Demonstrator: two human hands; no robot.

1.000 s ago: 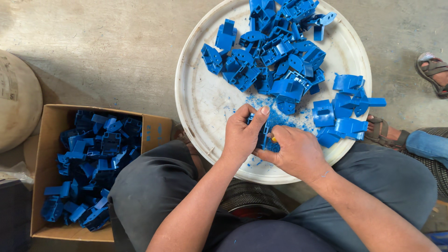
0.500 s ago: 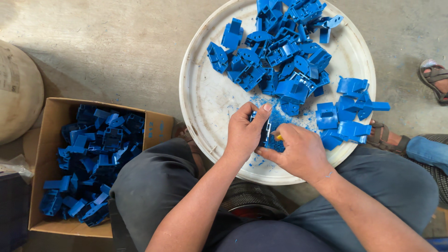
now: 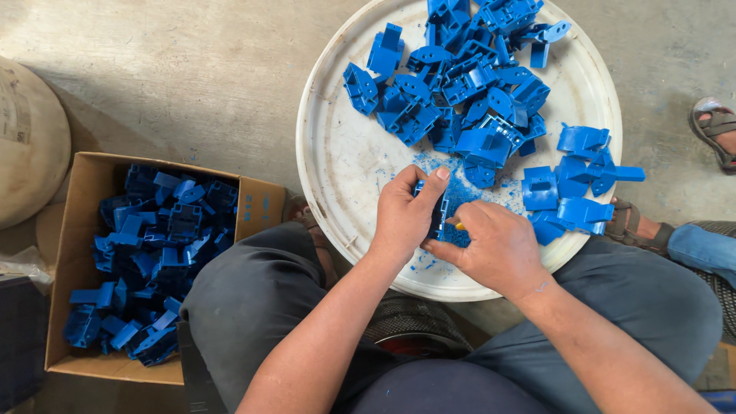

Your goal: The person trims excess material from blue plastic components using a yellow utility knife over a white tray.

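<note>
Both hands meet over the near edge of the round white tray [image 3: 330,153]. Left hand [image 3: 406,215] is wrapped around a blue plastic part [image 3: 439,211], thumb up along its side, holding it upright just above the tray's surface. Right hand [image 3: 494,245] is curled tight around a small tool with an orange tip [image 3: 455,225], which is pressed against the part; the tool itself is mostly hidden in the fist. Blue shavings [image 3: 460,188] lie scattered on the tray just beyond the hands. A heap of blue parts [image 3: 468,84] fills the tray's far side, and a smaller cluster [image 3: 575,176] sits toward its right rim. Left of the tray, on the concrete floor [image 3: 176,84], stands a cardboard box [image 3: 84,253] filled with more blue parts [image 3: 153,253].
</note>
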